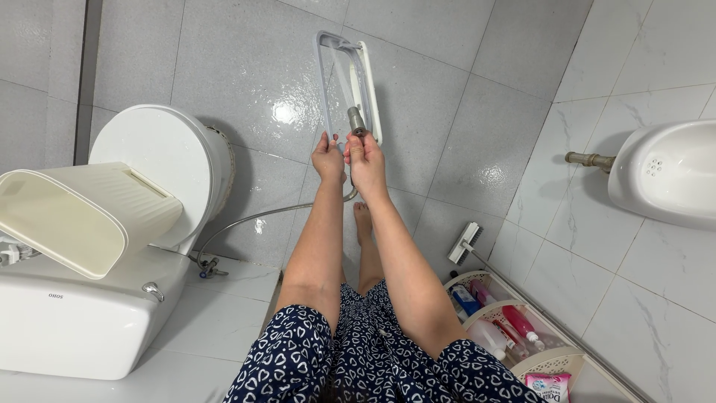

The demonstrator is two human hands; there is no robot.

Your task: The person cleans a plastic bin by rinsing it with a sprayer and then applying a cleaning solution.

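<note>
The person stands in a bathroom and holds both arms out in front. The left hand (pixel 328 158) is closed on the bottom edge of a white and grey plastic frame (pixel 347 83). The frame is held up over the grey tile floor (pixel 246 67), and it stands tall and a little tilted. The right hand (pixel 365 160) is closed around a metal spray nozzle (pixel 357 121). The tip of the nozzle points up at the frame and sits right against it. The two hands are side by side, almost touching. A thin silver hose (pixel 253 218) runs from under the hands across the floor to a valve beside the toilet (pixel 160 160).

The toilet is white, and its lid is shut. A cream plastic bin (pixel 71 216) lies on its side on top of the toilet tank. One bare foot (pixel 362 222) shows on the floor below the arms. To the right, a white brush (pixel 465 243) leans near a small rack (pixel 548 363) full of bottles. A white urinal (pixel 667 172) hangs on the wall at the far right. The floor looks wet and shiny.
</note>
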